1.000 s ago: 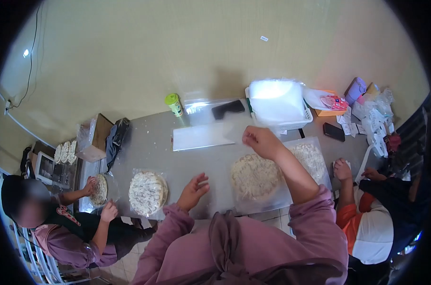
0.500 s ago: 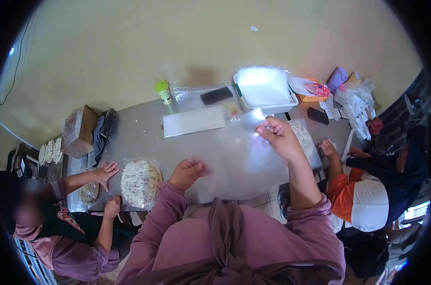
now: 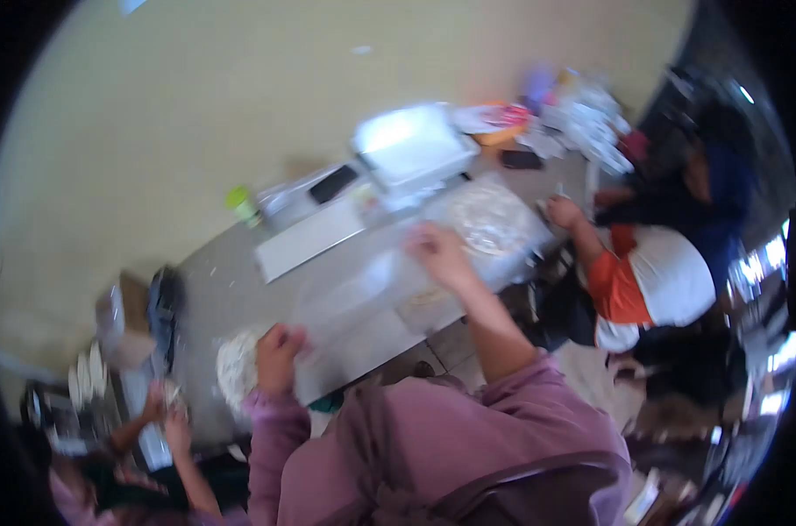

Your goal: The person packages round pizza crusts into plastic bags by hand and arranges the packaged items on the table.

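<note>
Stretched between my hands over the table is a thin, see-through plastic bag (image 3: pixel 350 285), blurred by motion. My right hand (image 3: pixel 437 250) is closed at its upper right end. On its lower left side my left hand (image 3: pixel 280 351) is closed too, fingers curled and blurred. Just behind the left hand lies a pale round food piece (image 3: pixel 233 368), partly hidden by that hand. To the right of my right hand, another pale round piece (image 3: pixel 490 219) rests in clear plastic.
At the back stand a white basket (image 3: pixel 420 162) of plastic sheets, a white flat slab (image 3: pixel 310 241), a phone (image 3: pixel 332 183) and a green cup (image 3: pixel 242 206). A cardboard box (image 3: pixel 131 320) is at left. Co-workers' hands are at left (image 3: pixel 177 425) and right (image 3: pixel 563 210).
My view has turned right and tilted. My hands have moved left in view with the plastic bag, the right one lower relative to the table. The left co-worker's hands have come together around something pale.
</note>
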`<state>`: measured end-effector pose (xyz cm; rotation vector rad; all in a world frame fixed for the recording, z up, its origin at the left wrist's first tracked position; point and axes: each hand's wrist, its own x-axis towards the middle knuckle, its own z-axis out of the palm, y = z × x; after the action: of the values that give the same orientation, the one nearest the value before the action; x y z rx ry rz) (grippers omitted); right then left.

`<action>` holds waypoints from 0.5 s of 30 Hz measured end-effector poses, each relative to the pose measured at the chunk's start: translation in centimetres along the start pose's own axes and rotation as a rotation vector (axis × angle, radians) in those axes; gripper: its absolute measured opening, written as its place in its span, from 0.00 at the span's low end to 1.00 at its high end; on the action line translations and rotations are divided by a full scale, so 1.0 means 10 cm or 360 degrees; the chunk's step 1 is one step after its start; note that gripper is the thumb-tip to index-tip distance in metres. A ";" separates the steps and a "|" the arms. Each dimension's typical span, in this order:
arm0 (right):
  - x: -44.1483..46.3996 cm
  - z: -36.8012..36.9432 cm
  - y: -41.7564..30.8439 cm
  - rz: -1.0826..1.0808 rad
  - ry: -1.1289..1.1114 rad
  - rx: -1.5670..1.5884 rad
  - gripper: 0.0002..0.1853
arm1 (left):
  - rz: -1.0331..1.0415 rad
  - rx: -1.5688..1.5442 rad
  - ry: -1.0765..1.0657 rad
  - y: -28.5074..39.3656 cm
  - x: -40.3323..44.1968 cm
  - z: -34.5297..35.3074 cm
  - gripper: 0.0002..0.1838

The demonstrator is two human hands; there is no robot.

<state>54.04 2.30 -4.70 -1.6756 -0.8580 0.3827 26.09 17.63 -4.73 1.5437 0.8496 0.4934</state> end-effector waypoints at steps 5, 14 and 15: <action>-0.31 0.40 -0.23 -0.0406 0.0049 -0.0281 0.28 | 0.0241 0.0290 0.0024 0.04 -0.19 -0.12 0.09; -0.79 0.82 -0.64 -0.0913 -0.0635 -0.0117 0.36 | 0.0220 0.0146 -0.0384 0.08 -0.32 0.02 0.13; -0.84 0.76 -0.67 -0.0854 -0.0745 -0.0115 0.37 | 0.0221 0.0126 -0.0422 0.10 -0.33 0.04 0.13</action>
<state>41.16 2.19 -2.18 -1.3629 -1.6358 0.3756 24.50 14.93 -3.24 1.7045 0.5665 0.3476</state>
